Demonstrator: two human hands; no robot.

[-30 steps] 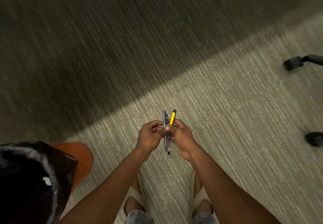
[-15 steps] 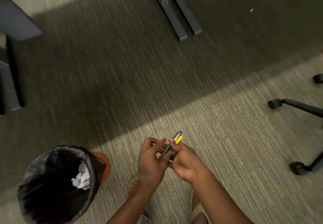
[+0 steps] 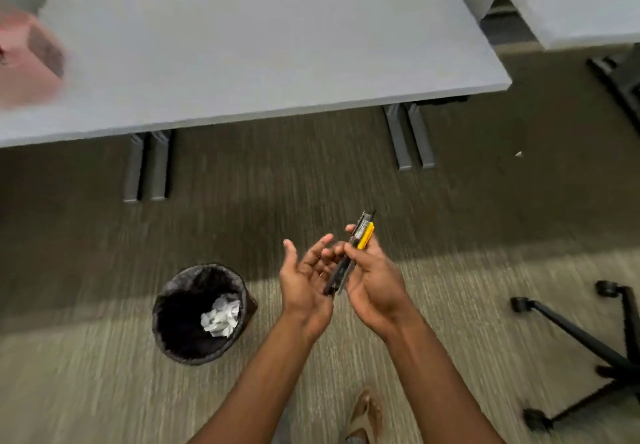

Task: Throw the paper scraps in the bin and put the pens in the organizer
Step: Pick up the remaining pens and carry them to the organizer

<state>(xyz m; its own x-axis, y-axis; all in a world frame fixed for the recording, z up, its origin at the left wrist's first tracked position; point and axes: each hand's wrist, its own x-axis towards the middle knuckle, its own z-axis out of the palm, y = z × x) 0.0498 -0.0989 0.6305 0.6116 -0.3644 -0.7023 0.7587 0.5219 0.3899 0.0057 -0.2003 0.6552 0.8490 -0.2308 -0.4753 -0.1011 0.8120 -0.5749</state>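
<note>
My right hand (image 3: 372, 282) grips a small bundle of pens (image 3: 356, 241), dark ones and one with a yellow part, pointing up and away over the carpet. My left hand (image 3: 304, 281) is beside it with the fingers spread, palm turned toward the pens, fingertips near the bundle's lower end. A round bin (image 3: 166, 312) with a black liner stands on the floor to the left, with crumpled white paper scraps (image 3: 221, 317) inside. A blurred pink organizer (image 3: 20, 73) sits at the left edge of the grey desk (image 3: 242, 62).
Grey desk legs (image 3: 410, 138) stand under the desk ahead. A black wheeled chair base (image 3: 588, 343) is at the right, and a second grey desk (image 3: 581, 3) at the top right. A small white scrap (image 3: 518, 154) lies on the carpet. My sandalled foot (image 3: 363, 416) shows below.
My view has tilted up from the floor, bringing the desk and pink organizer into sight. My left hand has let go of the pens and opened; my right hand keeps them.
</note>
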